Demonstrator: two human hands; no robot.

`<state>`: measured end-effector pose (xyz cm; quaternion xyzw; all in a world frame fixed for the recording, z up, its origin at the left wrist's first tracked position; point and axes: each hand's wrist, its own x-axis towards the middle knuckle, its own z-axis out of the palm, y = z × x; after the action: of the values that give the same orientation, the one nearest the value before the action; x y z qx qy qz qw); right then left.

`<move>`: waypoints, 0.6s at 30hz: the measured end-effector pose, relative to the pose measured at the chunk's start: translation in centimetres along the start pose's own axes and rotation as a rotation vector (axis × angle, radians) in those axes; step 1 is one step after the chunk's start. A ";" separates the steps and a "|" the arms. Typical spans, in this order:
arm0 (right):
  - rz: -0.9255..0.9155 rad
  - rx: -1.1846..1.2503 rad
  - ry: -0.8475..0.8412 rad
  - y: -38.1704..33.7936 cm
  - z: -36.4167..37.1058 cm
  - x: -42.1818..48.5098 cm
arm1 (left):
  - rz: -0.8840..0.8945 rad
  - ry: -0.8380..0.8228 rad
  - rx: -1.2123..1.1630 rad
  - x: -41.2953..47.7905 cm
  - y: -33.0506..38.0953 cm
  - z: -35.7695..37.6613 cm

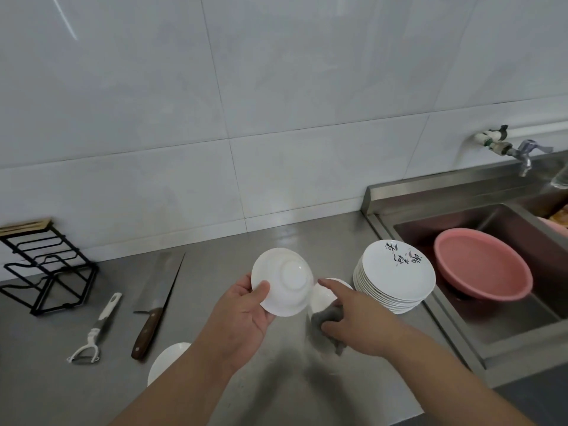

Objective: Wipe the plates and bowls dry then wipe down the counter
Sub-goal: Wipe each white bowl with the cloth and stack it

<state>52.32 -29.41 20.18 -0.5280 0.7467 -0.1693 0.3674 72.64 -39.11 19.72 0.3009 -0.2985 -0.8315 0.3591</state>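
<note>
My left hand (246, 315) grips a white bowl (284, 281) by its rim, its underside and foot ring turned toward me, above the steel counter (239, 388). My right hand (356, 321) holds a crumpled grey cloth (329, 318) under its curled fingers, with the index finger stretched out over a second white bowl (322, 298) standing on the counter. A stack of several white plates (396, 272) with black brushwork on the top one stands just right of that bowl. The rim of another white bowl (167, 361) shows under my left forearm.
A cleaver (155, 302) and a white peeler (95, 330) lie on the counter to the left, with a black wire rack (46, 269) behind them. To the right, a steel sink (498, 318) holds a pink basin (482, 269). A tap (519, 152) juts from the tiled wall.
</note>
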 end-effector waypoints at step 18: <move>0.329 0.597 0.064 10.9 -1.5 0.3 | -0.157 0.157 0.757 3.5 -12.1 1.9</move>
<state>43.96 -25.70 14.11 -0.2638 0.7505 -0.3355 0.5045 64.28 -34.52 11.30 0.4964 -0.5320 -0.6619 0.1799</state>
